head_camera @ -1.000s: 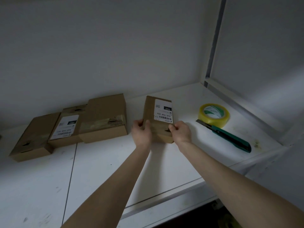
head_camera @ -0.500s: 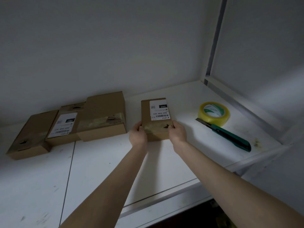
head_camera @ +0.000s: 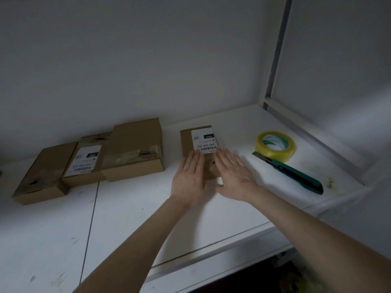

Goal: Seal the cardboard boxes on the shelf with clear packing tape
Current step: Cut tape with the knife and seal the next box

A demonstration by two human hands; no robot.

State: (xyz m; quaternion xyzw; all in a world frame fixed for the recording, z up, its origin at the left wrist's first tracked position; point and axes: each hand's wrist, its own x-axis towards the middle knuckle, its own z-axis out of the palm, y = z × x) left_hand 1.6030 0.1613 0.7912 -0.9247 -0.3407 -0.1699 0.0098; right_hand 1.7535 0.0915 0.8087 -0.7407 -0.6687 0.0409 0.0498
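White shelf (head_camera: 118,210) under a plain pale wall, dimly lit; your two bare arms reach up from the bottom of the frame to a small cardboard box (head_camera: 187,142) lying flat at the centre; its white label (head_camera: 204,140) carries a barcode and faces up. Your left hand (head_camera: 188,180) lies flat with its fingers stretched over the near left part of the lid; your right hand (head_camera: 234,176) does the same on the near right, slightly blurred; both grips are spread wide, palms down, holding nothing; whether the palms press on the lid or hover just above it, you cannot tell from here.

Left of centre, three more boxes sit in a huddle; the largest box (head_camera: 135,144) shows shiny tape across its near part; the labelled box (head_camera: 84,163) lies just beside it, partly tucked under it; the leftmost box (head_camera: 42,176) is angled toward the left edge of the frame.

Right of centre, the roll of clear tape (head_camera: 275,145) lies flat on the shelf; the green utility knife (head_camera: 292,173) lies just in front of it, running toward the lower right, blade end next to the roll.
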